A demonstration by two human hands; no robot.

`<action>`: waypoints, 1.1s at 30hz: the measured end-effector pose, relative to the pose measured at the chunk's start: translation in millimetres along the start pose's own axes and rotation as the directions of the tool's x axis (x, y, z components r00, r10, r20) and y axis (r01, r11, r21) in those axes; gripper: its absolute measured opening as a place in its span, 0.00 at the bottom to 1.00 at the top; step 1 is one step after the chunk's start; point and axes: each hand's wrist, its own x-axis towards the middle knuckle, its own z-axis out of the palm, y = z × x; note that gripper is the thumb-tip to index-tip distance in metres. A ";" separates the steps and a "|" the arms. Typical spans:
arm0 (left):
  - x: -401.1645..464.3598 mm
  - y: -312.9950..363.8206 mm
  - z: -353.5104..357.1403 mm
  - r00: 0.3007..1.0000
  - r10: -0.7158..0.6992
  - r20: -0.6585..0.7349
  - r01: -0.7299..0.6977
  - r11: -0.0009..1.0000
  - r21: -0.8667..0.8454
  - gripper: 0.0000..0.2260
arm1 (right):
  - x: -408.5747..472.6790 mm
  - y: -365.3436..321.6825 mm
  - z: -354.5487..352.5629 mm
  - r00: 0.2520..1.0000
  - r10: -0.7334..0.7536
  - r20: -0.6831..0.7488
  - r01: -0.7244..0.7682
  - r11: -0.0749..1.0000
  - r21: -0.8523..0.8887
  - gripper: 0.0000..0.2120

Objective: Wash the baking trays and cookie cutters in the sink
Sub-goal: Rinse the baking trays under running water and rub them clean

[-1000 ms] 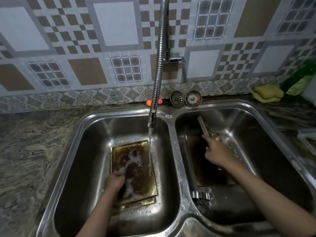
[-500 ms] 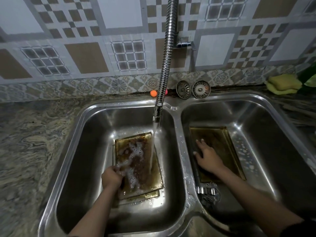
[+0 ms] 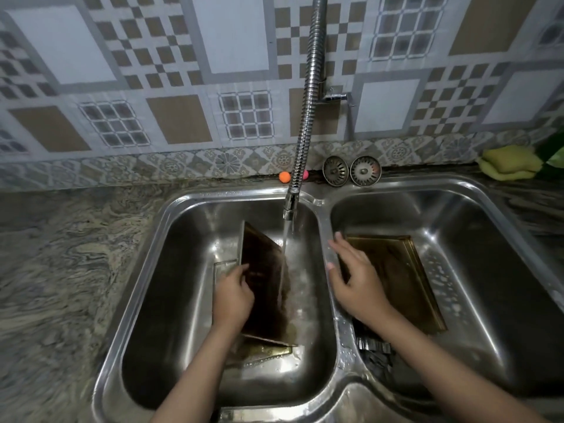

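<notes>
In the left basin my left hand (image 3: pixel 232 296) grips the left edge of a dark, stained baking tray (image 3: pixel 264 282), tilted up on its right edge under the running water (image 3: pixel 286 239) from the flexible tap (image 3: pixel 306 117). Another tray (image 3: pixel 262 351) lies flat beneath it. My right hand (image 3: pixel 355 279) hovers with fingers spread over the divider (image 3: pixel 328 239) and the left edge of a brownish tray (image 3: pixel 403 276) lying in the right basin. Metal cookie cutters (image 3: pixel 374 354) lie at the front left of the right basin, partly under my right forearm.
Two sink strainers (image 3: pixel 351 170) lean at the wall behind the divider, beside an orange ball (image 3: pixel 284 177). A yellow sponge (image 3: pixel 511 163) sits on the back right counter. Marbled counter (image 3: pixel 61 270) stretches to the left. Soap foam flecks the right basin's wall (image 3: pixel 442 276).
My left hand has lifted the soapy tray from flat to steeply tilted under the water, and its foam is gone. My right hand has left the right tray's surface and moved toward the divider.
</notes>
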 end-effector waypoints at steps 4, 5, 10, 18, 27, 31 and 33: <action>-6.8 29.8 -23.1 0.988 0.105 -0.116 -0.101 0.994 0.039 0.19 | -6.1 -23.2 13.8 0.991 -0.104 0.086 0.107 0.994 -0.031 0.23; -8.0 35.6 -31.5 0.979 0.128 -0.160 -0.124 0.992 0.034 0.19 | -6.6 -27.2 17.0 0.988 -0.121 0.100 0.125 0.992 -0.028 0.23; -21.8 58.2 -65.1 0.932 0.181 -0.315 -0.195 0.981 -0.014 0.16 | -3.7 -50.3 35.3 0.970 -0.160 0.185 0.155 0.987 0.043 0.24; -36.9 54.2 -65.1 0.897 -0.316 -0.309 0.103 0.829 -0.549 0.11 | 27.8 -65.7 44.9 0.864 0.016 0.503 0.153 0.944 -0.294 0.34; -49.3 62.6 -19.4 0.896 -0.443 -0.041 0.231 0.542 -0.808 0.11 | 28.3 -82.3 34.2 0.660 0.007 0.751 0.498 0.744 -0.445 0.29; -56.3 63.3 -13.9 0.905 -0.422 0.051 0.277 0.493 -0.825 0.11 | 58.0 -69.8 5.0 0.776 0.181 0.605 0.364 0.654 -0.663 0.32; -62.4 68.8 -9.0 0.907 -0.412 0.087 0.301 0.489 -0.819 0.12 | 65.1 -70.8 5.5 0.834 0.222 0.505 0.268 0.637 -0.723 0.33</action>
